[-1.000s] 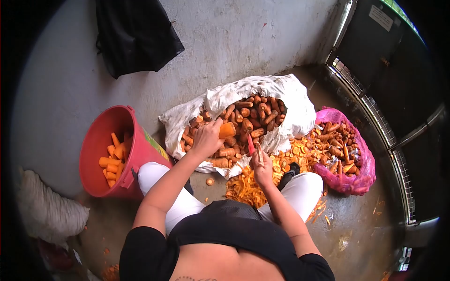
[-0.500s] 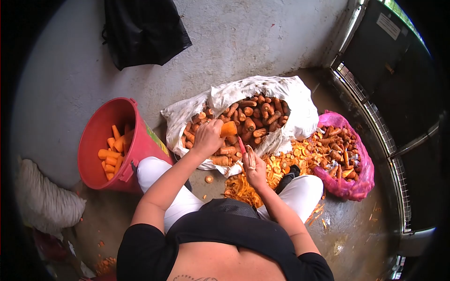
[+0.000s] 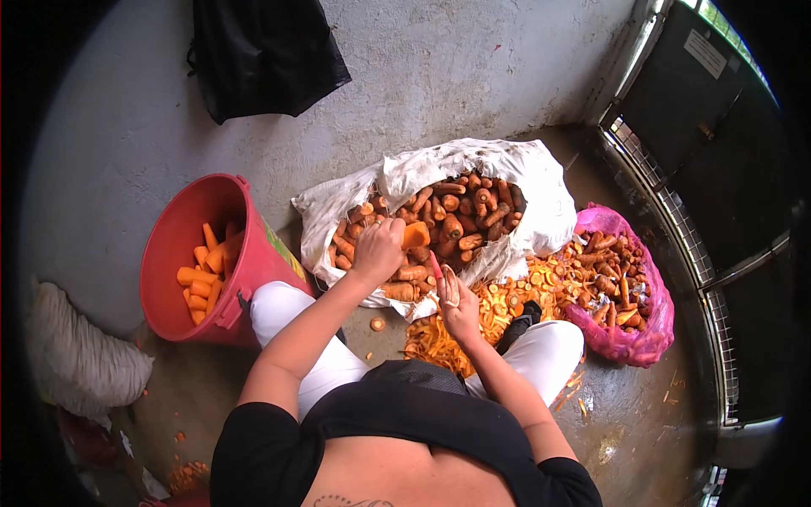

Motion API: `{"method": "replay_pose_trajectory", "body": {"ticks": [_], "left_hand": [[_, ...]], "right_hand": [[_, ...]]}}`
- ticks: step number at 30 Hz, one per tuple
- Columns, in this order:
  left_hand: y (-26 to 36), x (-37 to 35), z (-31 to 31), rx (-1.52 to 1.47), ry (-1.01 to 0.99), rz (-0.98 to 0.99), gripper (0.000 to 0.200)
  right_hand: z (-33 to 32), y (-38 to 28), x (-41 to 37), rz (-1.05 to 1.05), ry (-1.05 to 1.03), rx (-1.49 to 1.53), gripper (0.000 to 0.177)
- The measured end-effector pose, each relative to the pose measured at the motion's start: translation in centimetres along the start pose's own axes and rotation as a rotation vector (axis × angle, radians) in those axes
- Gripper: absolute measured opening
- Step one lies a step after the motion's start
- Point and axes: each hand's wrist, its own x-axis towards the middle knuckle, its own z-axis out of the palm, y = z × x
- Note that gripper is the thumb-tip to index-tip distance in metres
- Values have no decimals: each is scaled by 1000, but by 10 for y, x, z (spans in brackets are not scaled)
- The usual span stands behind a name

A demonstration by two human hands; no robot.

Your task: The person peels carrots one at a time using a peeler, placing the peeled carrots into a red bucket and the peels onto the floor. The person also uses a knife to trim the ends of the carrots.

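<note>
My left hand (image 3: 380, 249) is closed around a peeled carrot (image 3: 415, 236), whose bright orange end sticks out toward the right. Just below and to the right, my right hand (image 3: 459, 311) grips a slim pinkish-red tool (image 3: 436, 265) that points up toward the carrot. Its working end is too small to make out, and a pale wrap shows on the fingers. Both hands are over the near edge of an open white sack (image 3: 541, 190) full of unpeeled carrots (image 3: 452, 225). Carrot and tool are slightly apart.
A red bucket (image 3: 160, 253) with peeled carrots stands at left. Orange peelings and cut ends (image 3: 439, 342) lie between my legs. A pink bag (image 3: 663, 313) holds scraps at right. A black bag (image 3: 266, 59) hangs on the wall; a pale sack (image 3: 84, 355) lies at lower left.
The carrot has turned slightly in my left hand, its end now appearing more angular. My right hand and the tool have barely moved, and the view has shifted a little.
</note>
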Motion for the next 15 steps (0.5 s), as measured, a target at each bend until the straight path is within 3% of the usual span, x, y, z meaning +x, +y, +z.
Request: {"method": "replay_pose_trajectory", "body": {"ticks": [15], "left_hand": [[-6,-2,0,23,-26,85,30]], "right_hand": [[6,7,0,40,21,78,26]]}}
